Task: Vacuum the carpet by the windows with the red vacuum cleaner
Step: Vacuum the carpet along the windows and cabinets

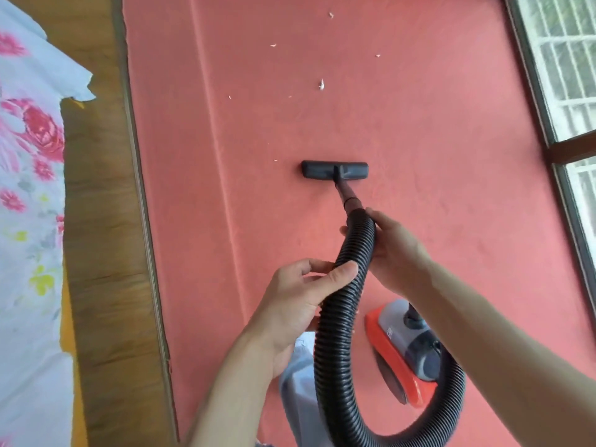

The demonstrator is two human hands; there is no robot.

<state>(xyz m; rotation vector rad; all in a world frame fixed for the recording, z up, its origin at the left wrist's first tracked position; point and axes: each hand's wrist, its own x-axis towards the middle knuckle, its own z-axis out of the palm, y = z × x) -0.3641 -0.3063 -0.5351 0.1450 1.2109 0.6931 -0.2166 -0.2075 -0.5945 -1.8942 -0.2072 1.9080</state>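
Note:
A red and grey vacuum cleaner [406,350] stands on the pink carpet [419,124] at the lower right. Its black ribbed hose [338,317] loops up from it to a dark wand, which ends in a flat black floor nozzle [334,170] resting on the carpet. My right hand [398,250] grips the hose's upper end by the wand. Lower down, my left hand [300,301] holds the hose with its thumb over the ribs. Several white scraps of litter [321,85] lie on the carpet beyond the nozzle.
A wooden bed frame [106,221] runs along the carpet's left edge, carrying a flowered white sheet [29,188]. Barred windows with a dark frame [561,91] line the right side. A raised crease [222,175] crosses the carpet lengthwise. Pale cloth [298,375] shows under my arms.

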